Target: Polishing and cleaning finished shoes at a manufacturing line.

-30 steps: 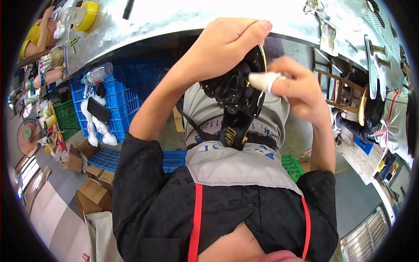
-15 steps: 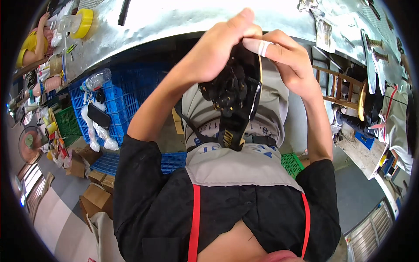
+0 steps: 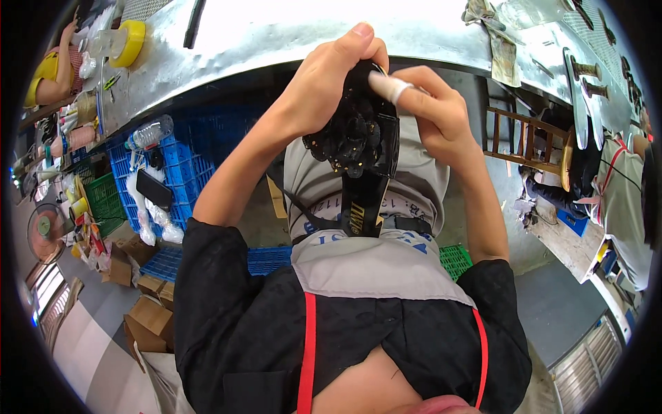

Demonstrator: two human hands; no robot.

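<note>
A black sandal (image 3: pixel 353 138) with a black flower trim and small gold dots hangs over my lap, its heel end toward my waist. Gold print shows on its dark insole (image 3: pixel 362 203). My left hand (image 3: pixel 323 83) is wrapped round the toe end, thumb up, at the edge of the metal bench. On the other side, my right hand (image 3: pixel 434 110) is closed, with white tape on its thumb. That taped thumb presses at the sandal's toe edge; whether the fingers pinch anything else is hidden.
The shiny metal bench (image 3: pixel 262 31) runs along the far side, with a yellow-rimmed roll (image 3: pixel 129 43) at left and a stained cloth (image 3: pixel 505 55) at right. Blue crates (image 3: pixel 183 186) stand low at left, holding a bottle and a phone (image 3: pixel 154 188). A wooden stool (image 3: pixel 527 141) is at right.
Both hands and the sandal have shifted slightly left. The sandal has turned so its flower trim and insole face up more, and my right thumb has moved along the toe edge.
</note>
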